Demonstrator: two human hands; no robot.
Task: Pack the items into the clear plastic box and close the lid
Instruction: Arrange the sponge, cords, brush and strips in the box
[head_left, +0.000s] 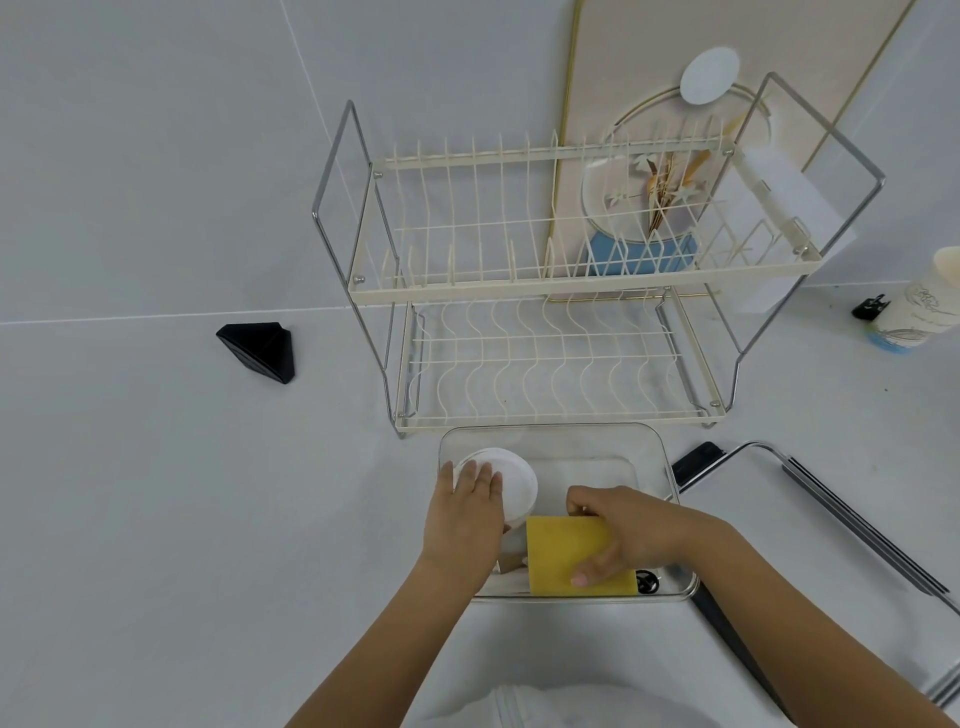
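On a pale countertop, directly before a two-tier dish rack (545, 291), a clear plastic box (655, 447) stands open as a person reaches into it with both bare hands. A yellow sponge (563, 551) sits at the box's near side, gripped by the right hand (631, 530): the thumb presses its near face while the other fingers curl over its far edge. Beside it, toward the box's left wall, a white round container (511, 480) lies under the left hand (465, 512), whose fingers rest close together, flat across its top. A small black item (647, 582) shows in the box's near right corner, and a bit of something tan peeks out beneath the left palm; what it is cannot be told. Just right of the box lies a flat clear panel with a black-trimmed edge (831, 525), which may be the lid. Well left of the box, a black wedge-shaped object (260, 351) sits alone on the counter. Beyond the rack, against the wall, leans a decorated board (675, 78), with a blue-based plate (639, 223) seen through the rack's upper tier. Far right of the rack stands a printed white cup (919, 306) with a small black clip (868, 307) touching its left side.
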